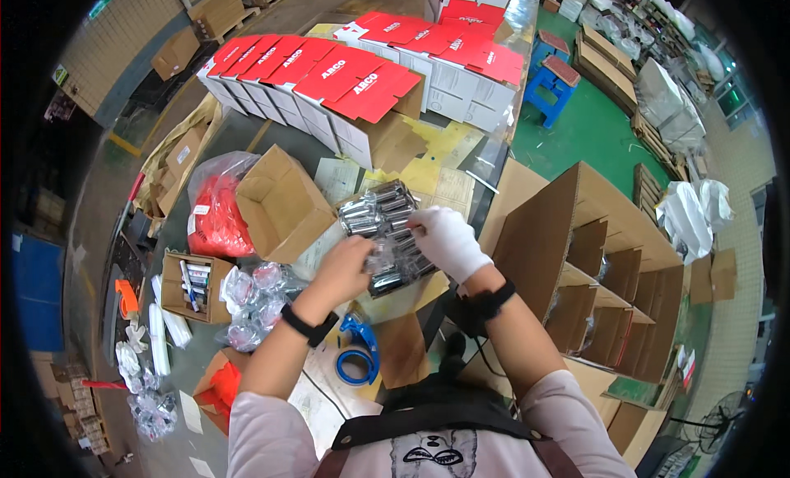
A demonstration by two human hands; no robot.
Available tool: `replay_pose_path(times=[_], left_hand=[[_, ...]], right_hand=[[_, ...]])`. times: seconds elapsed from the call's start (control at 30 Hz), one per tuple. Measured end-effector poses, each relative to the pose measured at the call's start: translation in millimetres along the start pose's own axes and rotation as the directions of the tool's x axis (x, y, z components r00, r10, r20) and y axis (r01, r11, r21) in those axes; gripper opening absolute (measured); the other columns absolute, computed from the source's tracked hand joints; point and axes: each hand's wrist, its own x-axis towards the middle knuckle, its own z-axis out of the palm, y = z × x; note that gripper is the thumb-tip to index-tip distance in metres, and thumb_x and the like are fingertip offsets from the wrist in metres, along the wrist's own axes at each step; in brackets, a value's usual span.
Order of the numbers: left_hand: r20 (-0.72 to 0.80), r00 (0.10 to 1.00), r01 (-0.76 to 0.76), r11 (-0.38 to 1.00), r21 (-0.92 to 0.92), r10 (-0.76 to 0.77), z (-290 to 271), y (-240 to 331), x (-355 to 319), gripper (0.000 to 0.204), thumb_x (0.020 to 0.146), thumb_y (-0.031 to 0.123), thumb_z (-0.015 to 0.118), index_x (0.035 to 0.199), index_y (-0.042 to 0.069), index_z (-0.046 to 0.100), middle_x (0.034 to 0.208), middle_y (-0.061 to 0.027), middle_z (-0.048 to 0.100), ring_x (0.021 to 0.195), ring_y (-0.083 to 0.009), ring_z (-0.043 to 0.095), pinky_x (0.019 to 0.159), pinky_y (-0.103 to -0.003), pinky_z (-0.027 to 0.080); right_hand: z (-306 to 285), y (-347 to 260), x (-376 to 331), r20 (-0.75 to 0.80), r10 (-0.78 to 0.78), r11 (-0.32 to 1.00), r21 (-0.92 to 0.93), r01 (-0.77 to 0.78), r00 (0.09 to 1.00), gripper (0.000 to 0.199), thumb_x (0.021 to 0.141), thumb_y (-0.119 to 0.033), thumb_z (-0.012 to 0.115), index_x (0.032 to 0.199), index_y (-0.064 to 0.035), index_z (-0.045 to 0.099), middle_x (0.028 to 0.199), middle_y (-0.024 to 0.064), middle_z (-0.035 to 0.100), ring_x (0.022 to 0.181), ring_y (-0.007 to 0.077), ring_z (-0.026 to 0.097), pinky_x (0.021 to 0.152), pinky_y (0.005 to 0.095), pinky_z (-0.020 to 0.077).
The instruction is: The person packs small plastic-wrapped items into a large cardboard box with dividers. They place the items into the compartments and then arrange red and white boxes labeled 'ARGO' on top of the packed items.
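L hand [341, 272]: bare, fingers bent in, tips at a bit of clear plastic [380, 257]; can't tell if pinching it. R hand [448, 241]: white glove, fingers curled over the R side of the metal pcs; can't tell what, if anything, they pinch.

Metal pcs [362, 218]: shiny, cylindrical, lying side by side in rows on the desk [234, 132], btwn & just fwd of the hands. Dark band on each wrist.

Nr L forearm, btwn the arms: blue tape dispenser [359, 356]. L of hands: open brown carton [284, 210], then red stuff in a clear bag [220, 216] beside it. Closer in: clear-wrapped round pcs [257, 301], next to sm. box w/ markers [196, 287].

Far side of desk: red/white boxes [325, 79] in rows. R of desk: lg. open carton w/ dividers [535, 223]. Beyond, blue stools [543, 95] on green floor [531, 153].
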Motion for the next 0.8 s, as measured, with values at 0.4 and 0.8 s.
replay_pose_path(times=[0.4, 0.8], left_hand=[[0.166, 0.837, -0.155, -0.517, -0.842, -0.521, 12, 10, -136, 0.026, 0.092, 0.009, 0.06, 0.118, 0.005, 0.056, 0.11, -0.0132, 0.064, 0.095, -0.026, 0.064, 0.07, -0.037, 0.057], [0.175, 0.819, -0.207, -0.565, -0.799, -0.547, 16, 11, -132, 0.038, 0.088, 0.004, 0.063, 0.124, 0.006, 0.052, 0.115, -0.0126, 0.06, 0.109, -0.0295, 0.061, 0.083, -0.043, 0.058]], right_hand=[[20, 12, 19, 0.342, -0.493, 0.471, -0.669, 0.576, 0.8, 0.014, 0.081, -0.012, 0.055, 0.095, -0.0101, 0.056, 0.078, 0.0035, 0.057, 0.073, 0.0174, 0.062, 0.058, 0.0314, 0.0472], [30, 0, 23, 0.409, -0.124, 0.744, -0.565, 0.357, 0.904, 0.023, 0.075, -0.009, 0.055, 0.099, -0.0052, 0.055, 0.075, 0.016, 0.065, 0.072, 0.0311, 0.066, 0.065, 0.041, 0.0496]])
